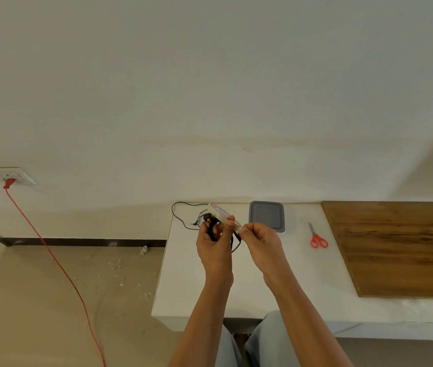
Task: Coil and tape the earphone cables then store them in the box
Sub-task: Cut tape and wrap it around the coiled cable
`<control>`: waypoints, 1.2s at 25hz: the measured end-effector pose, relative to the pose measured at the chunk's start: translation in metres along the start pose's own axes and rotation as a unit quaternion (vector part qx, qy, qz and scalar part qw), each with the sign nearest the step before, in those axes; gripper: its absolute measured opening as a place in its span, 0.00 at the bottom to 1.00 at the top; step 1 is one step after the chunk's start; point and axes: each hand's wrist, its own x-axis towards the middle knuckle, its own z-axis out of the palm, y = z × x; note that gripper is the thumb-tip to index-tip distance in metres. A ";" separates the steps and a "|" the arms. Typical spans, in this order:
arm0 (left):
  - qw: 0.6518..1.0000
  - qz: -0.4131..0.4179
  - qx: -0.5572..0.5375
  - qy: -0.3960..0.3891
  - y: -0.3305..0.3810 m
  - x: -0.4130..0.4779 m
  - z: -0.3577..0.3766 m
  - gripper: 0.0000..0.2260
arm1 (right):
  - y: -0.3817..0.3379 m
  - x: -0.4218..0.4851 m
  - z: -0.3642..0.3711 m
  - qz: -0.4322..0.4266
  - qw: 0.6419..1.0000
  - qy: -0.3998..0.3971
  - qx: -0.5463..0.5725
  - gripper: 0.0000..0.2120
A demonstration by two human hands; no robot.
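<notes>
Above the near part of the smooth white table [191, 287], both hands are raised close together. The left hand [214, 245] has its fingers curled round the coiled earphone cable [212, 231], a thin black bundle whose loops hang out between the hands. The right hand [261, 245] pinches the free end of the tape roll [220, 211], a pale translucent ring with pink print that tilts above the left hand's fingers. Farther right lie scissors [317, 238] with red plastic handles, beside a brown grained wooden board [401, 247]. At the wall sits the box [267, 215], rounded, grey-lidded, and a second, loose black cable [179, 217] curls left of it.
</notes>
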 end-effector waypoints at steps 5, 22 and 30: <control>0.998 -0.017 0.045 -0.047 0.002 0.005 -0.008 0.09 | -0.006 -0.001 -0.010 0.035 0.997 -0.048 0.053 0.10; 0.975 -0.102 0.192 -0.046 0.003 0.002 -0.013 0.15 | 0.008 0.003 -0.004 0.184 0.928 -0.003 0.323 0.09; 0.974 -0.112 0.194 -0.042 0.005 0.004 -0.018 0.16 | 0.013 -0.014 0.016 0.101 0.950 0.002 0.295 0.10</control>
